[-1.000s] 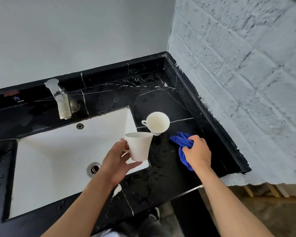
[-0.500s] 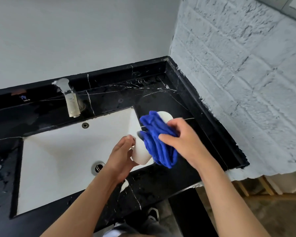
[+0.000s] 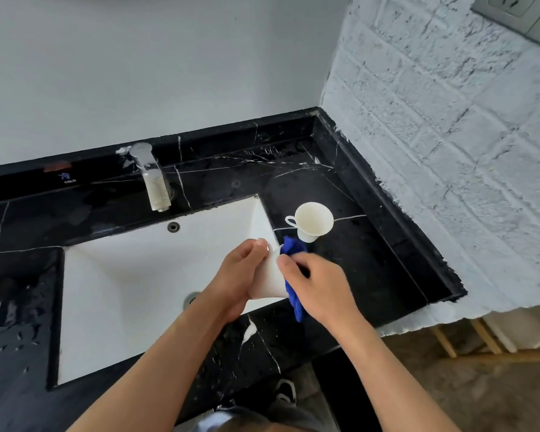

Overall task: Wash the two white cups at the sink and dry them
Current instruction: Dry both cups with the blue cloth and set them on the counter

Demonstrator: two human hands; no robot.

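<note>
My left hand (image 3: 239, 275) grips a white cup (image 3: 270, 280) over the right edge of the white sink (image 3: 131, 291). The cup is tilted with its rim pointing away from me. My right hand (image 3: 317, 286) holds a blue cloth (image 3: 293, 272) against the cup's right side; part of the cloth is tucked at the rim and a tail hangs below my palm. The second white cup (image 3: 313, 221) stands upright on the black marble counter (image 3: 371, 260) just beyond my hands, with its handle to the left.
A chrome tap (image 3: 152, 179) stands behind the sink. Water drops lie on the counter at the far left. The white brick wall (image 3: 449, 151) bounds the counter on the right. The counter's front edge drops to the floor, where my shoe (image 3: 286, 391) shows.
My right hand lifted the blue cloth off the counter and brought it to the cup held by my left hand. The cloth now sits bunched against the cup's side, and the second cup is uncovered again.
</note>
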